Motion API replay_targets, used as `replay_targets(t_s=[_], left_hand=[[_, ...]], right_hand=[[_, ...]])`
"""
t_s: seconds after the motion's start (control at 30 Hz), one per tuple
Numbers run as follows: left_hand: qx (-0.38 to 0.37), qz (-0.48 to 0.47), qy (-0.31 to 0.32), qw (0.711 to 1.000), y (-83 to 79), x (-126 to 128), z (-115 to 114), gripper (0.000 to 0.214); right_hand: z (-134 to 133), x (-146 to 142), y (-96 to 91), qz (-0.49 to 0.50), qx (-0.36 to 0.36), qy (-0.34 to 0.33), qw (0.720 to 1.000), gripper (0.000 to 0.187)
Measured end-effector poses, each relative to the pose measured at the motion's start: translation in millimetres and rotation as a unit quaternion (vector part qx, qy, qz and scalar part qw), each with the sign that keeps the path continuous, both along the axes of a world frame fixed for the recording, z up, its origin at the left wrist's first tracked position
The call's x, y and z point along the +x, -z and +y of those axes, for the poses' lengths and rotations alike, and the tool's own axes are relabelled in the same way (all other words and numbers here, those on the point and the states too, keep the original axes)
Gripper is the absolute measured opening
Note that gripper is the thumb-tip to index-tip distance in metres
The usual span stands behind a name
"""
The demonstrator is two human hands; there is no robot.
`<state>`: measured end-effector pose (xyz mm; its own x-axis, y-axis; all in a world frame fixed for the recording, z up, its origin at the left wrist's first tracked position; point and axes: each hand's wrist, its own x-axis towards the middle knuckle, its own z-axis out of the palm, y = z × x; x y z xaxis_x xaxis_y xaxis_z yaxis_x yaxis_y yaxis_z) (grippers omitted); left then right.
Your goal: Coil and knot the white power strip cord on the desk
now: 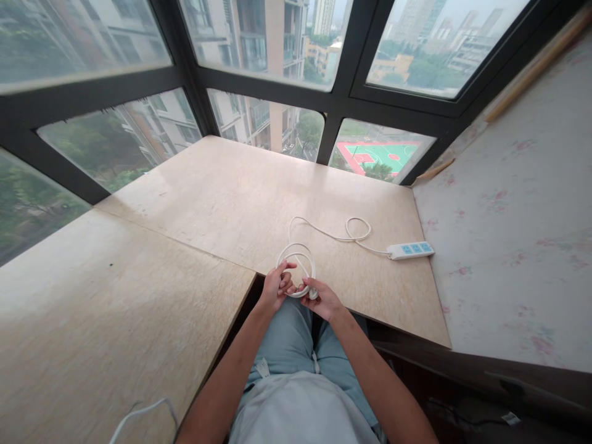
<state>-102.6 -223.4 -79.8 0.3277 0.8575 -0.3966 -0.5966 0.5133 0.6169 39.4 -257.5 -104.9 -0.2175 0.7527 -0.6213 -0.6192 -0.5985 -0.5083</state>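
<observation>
A white power cord [316, 266] is wound into a few loose loops at the front edge of the stone-patterned sill. My left hand [279, 285] is closed at the left side of the coil, fingers curled around the cord, index finger partly extended. My right hand [324, 300] pinches the coil's lower right side, thumb on top. Beside its fingers shows the white plug [313, 293], partly hidden. From the coil the cord runs back over the sill, makes one more loop, and ends at a white power strip [411, 250] with blue socket faces, lying near the wall.
The wide sill [222, 197] has a corner cut-out where my legs are. Dark-framed windows [340, 92] border it at the back and left. Floral wallpaper [504, 246] covers the right wall. Another white cable [143, 412] lies at the lower left.
</observation>
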Motion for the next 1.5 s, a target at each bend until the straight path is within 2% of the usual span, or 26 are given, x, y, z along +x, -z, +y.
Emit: replay_targets(t_s=[0.1, 0.23, 0.5, 0.67, 0.87, 0.97, 1.07, 1.17, 1.27, 1.37, 1.5], left_hand=[[0.020, -0.015, -0.074, 0.997, -1.3, -1, -3, 0.029], [0.019, -0.054, -0.137, 0.989, 1.4, 2, -12, 0.026], [0.004, -0.059, -0.187, 0.981, 13.9, 20, -38, 0.043], [0.039, -0.017, -0.173, 0.984, 21.9, 35, -48, 0.050], [0.092, 0.087, -0.125, 0.984, 18.9, 38, -50, 0.044], [0.139, 0.147, -0.103, 0.974, 21.2, 36, -49, 0.044], [0.193, 0.209, -0.117, 0.951, 25.5, 36, -47, 0.043], [0.251, 0.301, -0.155, 0.907, 24.5, 34, -44, 0.036], [0.296, 0.340, -0.175, 0.875, 15.3, 30, -38, 0.031], [0.330, 0.318, -0.184, 0.869, 0.5, 25, -29, 0.029], [0.335, 0.280, -0.241, 0.867, -23.0, 18, -12, 0.026]], right_hand=[[1, -18, 1.9, -0.029, 0.025, 0.083, 0.996, 0.023], [1, -28, -1.7, -0.056, 0.061, 0.137, 0.987, 0.023], [1, -42, -0.4, -0.037, 0.118, 0.238, 0.963, 0.022], [2, -62, 1.3, -0.043, 0.143, 0.294, 0.944, 0.024], [2, -68, -3.1, -0.056, 0.141, 0.296, 0.943, 0.035], [1, -64, -4.1, -0.072, 0.155, 0.281, 0.945, 0.039], [1, -62, -5.1, -0.055, 0.163, 0.251, 0.953, 0.042], [3, -62, -9.6, -0.007, 0.155, 0.213, 0.965, 0.044], [7, -63, -19.8, 0.035, 0.161, 0.201, 0.966, 0.040], [14, -66, -34.5, 0.076, 0.183, 0.200, 0.959, 0.033], [24, -71, -54.5, 0.144, 0.200, 0.155, 0.957, 0.029]])
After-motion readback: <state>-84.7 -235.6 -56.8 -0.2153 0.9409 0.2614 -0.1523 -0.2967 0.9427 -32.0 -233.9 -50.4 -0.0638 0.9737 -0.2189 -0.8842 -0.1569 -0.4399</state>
